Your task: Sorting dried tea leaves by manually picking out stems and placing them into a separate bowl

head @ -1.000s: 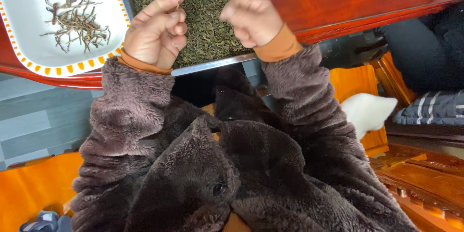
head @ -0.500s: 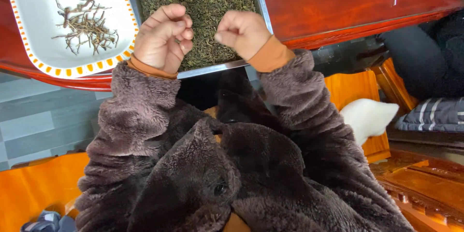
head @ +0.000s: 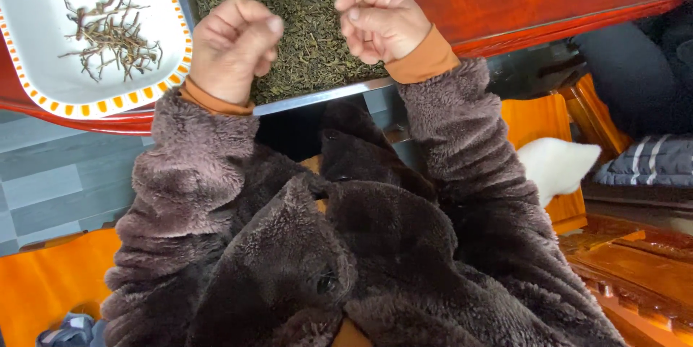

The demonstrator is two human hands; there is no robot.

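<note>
A metal tray [head: 317, 96] filled with dark green dried tea leaves [head: 303, 22] rests at the near edge of a red wooden table [head: 505, 0]. My left hand [head: 231, 47] hovers over the tray's near left corner with its fingers curled into a loose fist. My right hand [head: 379, 18] is over the tray's near right part, fingers curled too; whether either pinches a leaf is hidden. To the left, a white plate with an orange-patterned rim [head: 108, 105] holds a small pile of brown stems [head: 112, 44]. Brown fleece sleeves with orange cuffs cover both arms.
My fleece-covered lap fills the lower middle. Grey floor tiles [head: 50, 188] show at left, an orange wooden seat [head: 43, 289] below. At right sit a white fluffy object [head: 556, 166], a striped cushion [head: 650, 163] and another person's dark-clothed body [head: 642, 72].
Both hands have drawn closer together over the tray's near edge and closed tighter; the view has shifted slightly to the right.
</note>
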